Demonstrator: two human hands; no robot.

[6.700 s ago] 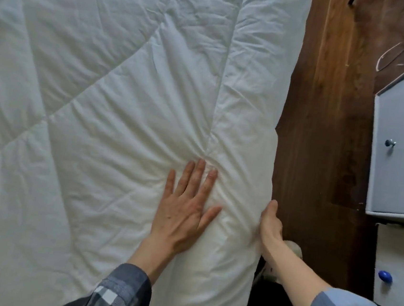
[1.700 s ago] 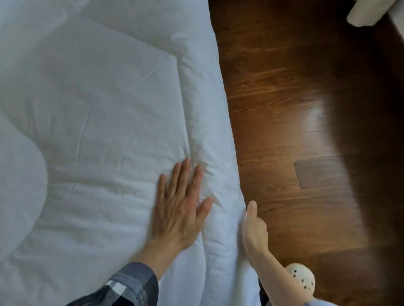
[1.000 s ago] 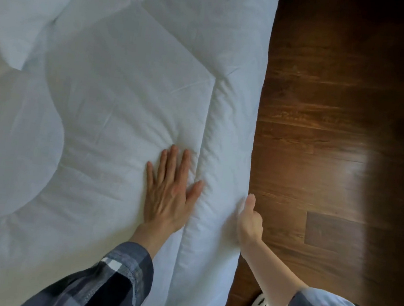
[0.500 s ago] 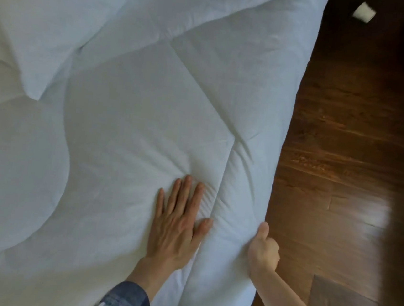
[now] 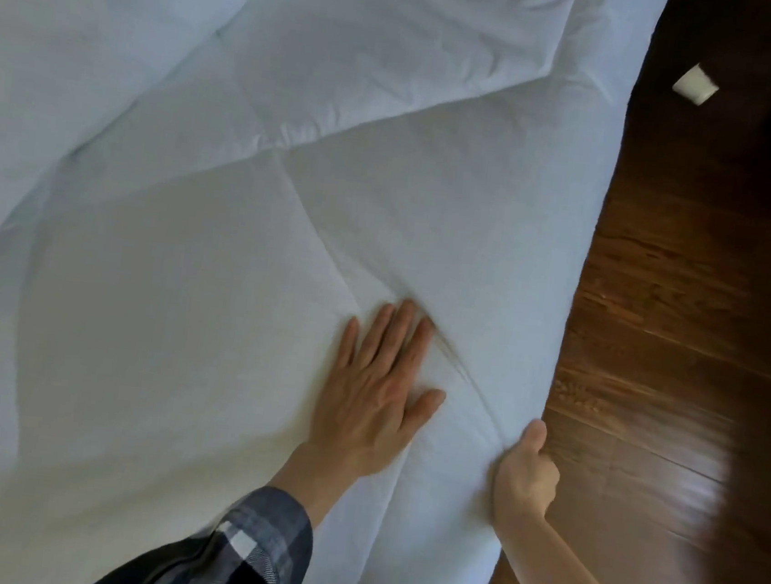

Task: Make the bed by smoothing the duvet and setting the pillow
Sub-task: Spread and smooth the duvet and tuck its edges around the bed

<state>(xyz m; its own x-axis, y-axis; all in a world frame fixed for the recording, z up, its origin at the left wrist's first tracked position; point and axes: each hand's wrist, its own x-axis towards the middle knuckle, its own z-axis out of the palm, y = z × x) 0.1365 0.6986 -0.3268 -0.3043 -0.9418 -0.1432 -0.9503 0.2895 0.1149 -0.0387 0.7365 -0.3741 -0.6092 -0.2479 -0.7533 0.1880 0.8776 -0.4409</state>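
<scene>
The duvet (image 5: 239,305), spread over the bed, is pressed flat near its side border by the straight-fingered left hand (image 5: 375,395) while that border is gripped by the curled right hand (image 5: 526,478); smoothing is judged partly done, the pillow unset.
</scene>
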